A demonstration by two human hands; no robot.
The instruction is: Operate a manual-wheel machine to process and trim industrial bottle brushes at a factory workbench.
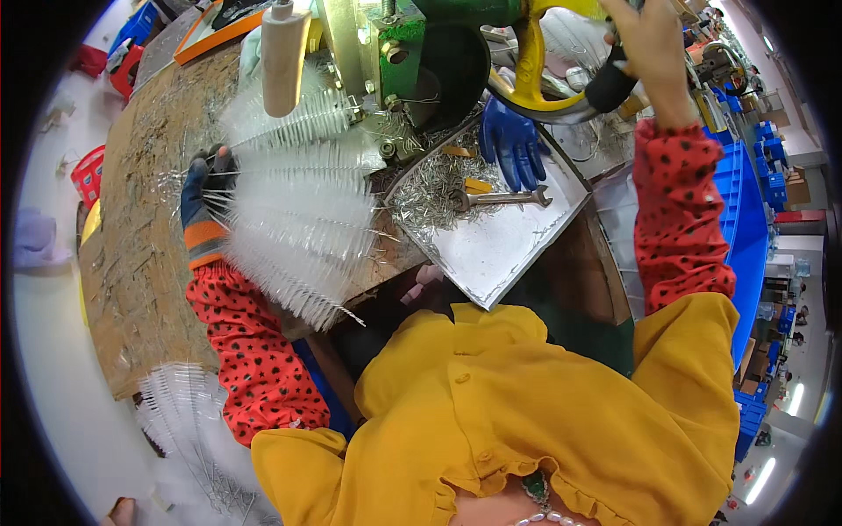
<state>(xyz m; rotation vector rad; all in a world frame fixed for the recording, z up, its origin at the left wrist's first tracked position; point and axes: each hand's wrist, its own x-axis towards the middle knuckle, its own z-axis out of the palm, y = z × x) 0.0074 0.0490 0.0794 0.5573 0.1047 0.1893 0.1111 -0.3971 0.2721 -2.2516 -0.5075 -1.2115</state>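
My left hand point(209, 180), in a dark blue work glove with an orange band, is closed round the twisted wire stems of several white bristle brushes point(303, 219). Their bristles fan out to the right over the board. One brush end reaches the base of a green machine point(402, 57). At the upper right, my bare right hand point(658, 57) grips the rim of the machine's yellow handwheel point(529, 57), by its black section point(610, 88). Red spotted sleeves cover both forearms.
A white tray point(478, 263) before the machine holds small metal pieces point(430, 188), an open-ended wrench point(509, 198) and a blue glove point(511, 145). More brushes point(189, 421) lie at the lower left. A white cylinder point(283, 61) hangs beside the machine. A blue crate point(744, 228) stands at right.
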